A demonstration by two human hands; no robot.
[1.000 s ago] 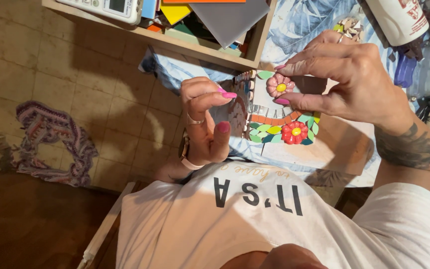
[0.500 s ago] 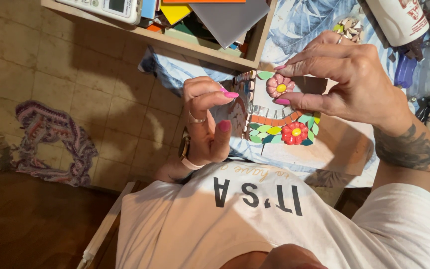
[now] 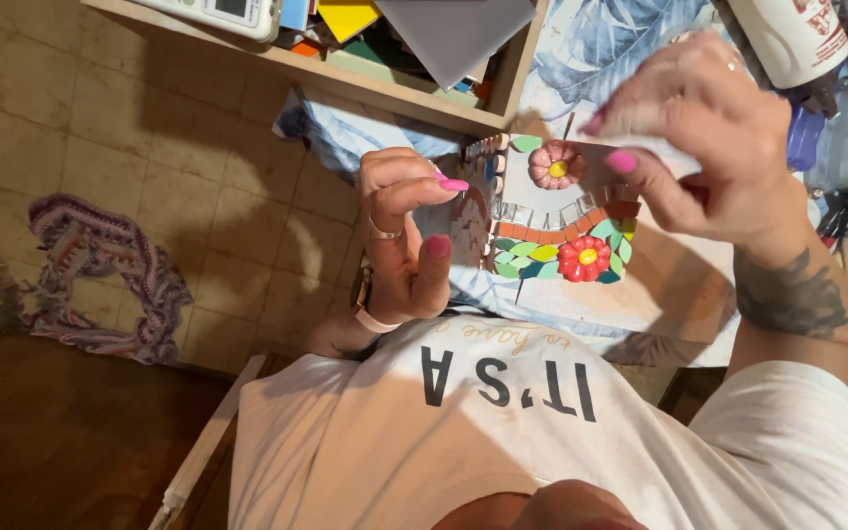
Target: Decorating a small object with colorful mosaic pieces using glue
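My left hand grips the left edge of the mosaic piece, fingers curled over the top and thumb pressed against its near side, holding it upright on the blue leaf-patterned cloth. My right hand hovers just above the piece's right side, blurred; its thumb and forefinger look pinched together, but I cannot tell whether anything sits between them. The mosaic shows a pink flower at the top, an orange band across the middle and a red flower among green leaf tiles below. Behind it stands a wooden tray of coloured tiles. A crocheted cloth lies on the tiled floor to my left.
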